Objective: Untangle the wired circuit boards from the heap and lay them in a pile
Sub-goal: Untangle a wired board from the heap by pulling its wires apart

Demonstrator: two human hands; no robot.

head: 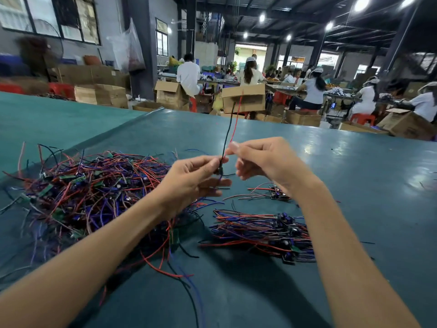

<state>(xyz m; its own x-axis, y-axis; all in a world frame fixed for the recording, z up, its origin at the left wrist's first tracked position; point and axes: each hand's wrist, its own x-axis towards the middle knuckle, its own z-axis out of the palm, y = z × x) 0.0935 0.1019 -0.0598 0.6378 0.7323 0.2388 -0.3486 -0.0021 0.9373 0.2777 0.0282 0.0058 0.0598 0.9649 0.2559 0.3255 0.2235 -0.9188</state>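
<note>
Just right of heap (82,185) | left hand (196,181) pinches board (218,171), steadying it | right hand (262,162) pinches its red wire (236,119), likely drawing leads straight so it lies flat on pile (260,230), also right of heap.

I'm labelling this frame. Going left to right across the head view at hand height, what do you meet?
Tangled heap of red, purple and black wired circuit boards → left hand → upright black and red wire pair pinched between the hands → right hand.
</note>
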